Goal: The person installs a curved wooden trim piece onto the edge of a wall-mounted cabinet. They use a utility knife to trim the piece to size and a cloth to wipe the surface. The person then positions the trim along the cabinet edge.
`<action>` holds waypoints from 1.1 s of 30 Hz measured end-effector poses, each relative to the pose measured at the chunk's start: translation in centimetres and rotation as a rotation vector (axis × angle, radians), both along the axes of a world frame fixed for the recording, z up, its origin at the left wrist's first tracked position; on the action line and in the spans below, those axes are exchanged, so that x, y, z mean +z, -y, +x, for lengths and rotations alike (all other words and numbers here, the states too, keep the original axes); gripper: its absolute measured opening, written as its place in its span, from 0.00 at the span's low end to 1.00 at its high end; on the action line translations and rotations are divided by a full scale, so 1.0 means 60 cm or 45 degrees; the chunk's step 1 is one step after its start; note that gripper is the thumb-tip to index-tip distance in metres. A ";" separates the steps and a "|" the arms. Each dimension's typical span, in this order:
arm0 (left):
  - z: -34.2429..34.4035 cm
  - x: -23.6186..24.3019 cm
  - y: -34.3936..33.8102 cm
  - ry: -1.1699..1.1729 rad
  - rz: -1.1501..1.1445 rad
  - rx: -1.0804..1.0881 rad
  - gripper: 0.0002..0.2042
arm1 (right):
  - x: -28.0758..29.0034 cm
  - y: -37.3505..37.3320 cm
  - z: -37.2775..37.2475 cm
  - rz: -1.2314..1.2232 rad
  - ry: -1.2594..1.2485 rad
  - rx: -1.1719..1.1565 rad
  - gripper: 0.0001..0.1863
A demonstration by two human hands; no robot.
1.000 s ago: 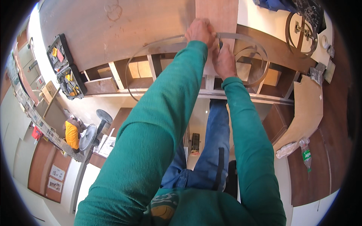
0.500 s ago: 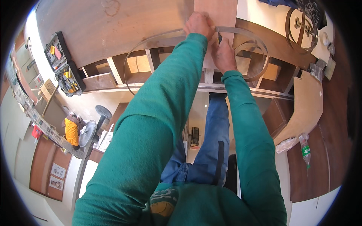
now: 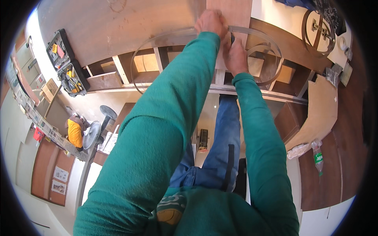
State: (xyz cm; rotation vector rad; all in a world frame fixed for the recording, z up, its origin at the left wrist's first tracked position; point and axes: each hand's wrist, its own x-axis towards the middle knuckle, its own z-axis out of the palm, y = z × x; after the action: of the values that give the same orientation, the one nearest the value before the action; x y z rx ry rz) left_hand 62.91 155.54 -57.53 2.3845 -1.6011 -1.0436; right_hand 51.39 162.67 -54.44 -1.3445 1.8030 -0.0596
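A long, thin brown strip of edge banding [image 3: 263,33] loops in wide curls across the wooden panel [image 3: 98,23]. Closed on the strip is my left hand [image 3: 212,22], near the top of the view over a lighter board [image 3: 229,15]. My right hand [image 3: 236,58] is just below it to the right, its fingers wrapped round a small dark hand tool [image 3: 232,38]. The tool's tip points up towards the strip; its exact kind is mostly hidden by my fingers. Both forearms reach forward in green sleeves.
Open wooden compartments [image 3: 146,63] line the panel's near edge. An open toolbox [image 3: 73,80] lies at left. Another coiled strip [image 3: 305,33], cardboard [image 3: 321,104] and a plastic bottle [image 3: 318,157] are at right. A person in orange [image 3: 75,133] is low at left, near a fan [image 3: 92,134].
Both hands keep nearly the same pose by the strip. The whole view has shifted slightly, the hands appearing a little further right.
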 end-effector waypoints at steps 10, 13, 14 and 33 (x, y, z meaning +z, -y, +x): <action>0.001 0.016 0.009 -0.076 0.055 -0.005 0.08 | -0.004 -0.037 -0.007 -0.052 -0.018 0.035 0.19; 0.000 0.003 0.018 -0.005 0.048 -0.052 0.09 | -0.009 -0.036 -0.015 -0.117 0.031 0.044 0.19; 0.001 0.005 0.018 0.002 0.054 -0.065 0.09 | -0.010 -0.039 -0.016 -0.125 0.027 0.049 0.19; 0.001 0.026 0.014 -0.075 0.067 -0.020 0.08 | 0.006 -0.004 -0.016 -0.187 0.045 0.006 0.19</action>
State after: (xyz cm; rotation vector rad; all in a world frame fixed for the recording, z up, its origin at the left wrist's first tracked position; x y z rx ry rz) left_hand 62.98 154.69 -56.00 2.3543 -1.5953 -1.1616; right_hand 50.41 162.90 -54.06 -1.4408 1.7942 -0.2155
